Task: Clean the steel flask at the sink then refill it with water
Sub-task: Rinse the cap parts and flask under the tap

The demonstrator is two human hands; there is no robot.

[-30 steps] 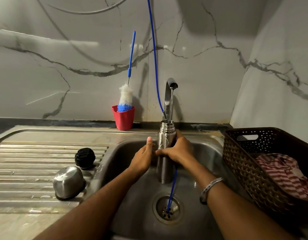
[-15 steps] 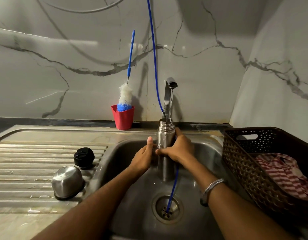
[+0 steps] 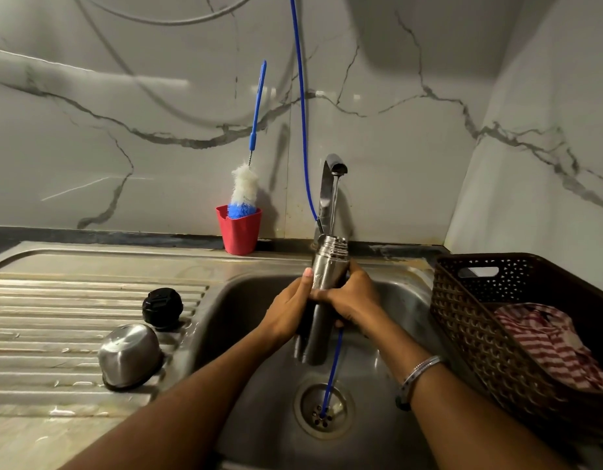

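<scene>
The steel flask (image 3: pixel 328 266) stands upright over the sink basin (image 3: pixel 235 310), its open mouth right under the tap (image 3: pixel 331 184). A thin stream of water runs from the spout into the mouth. My left hand (image 3: pixel 288 308) grips the flask's left side with the thumb up along the body. My right hand (image 3: pixel 356 296) wraps round its right side. The flask's lower part is dark and partly hidden by my hands. On the drainboard to the left lie the black stopper (image 3: pixel 162 308) and the steel cup lid (image 3: pixel 129 356), upside down.
A red cup (image 3: pixel 239 232) holding a blue-and-white bottle brush (image 3: pixel 244 191) stands at the wall. A blue tube (image 3: pixel 303 106) hangs down past the tap into the drain (image 3: pixel 323 410). A brown basket (image 3: pixel 469 320) with striped cloth (image 3: pixel 547 340) sits on the right.
The flask and both hands have risen slightly towards the spout. Water keeps running into it.
</scene>
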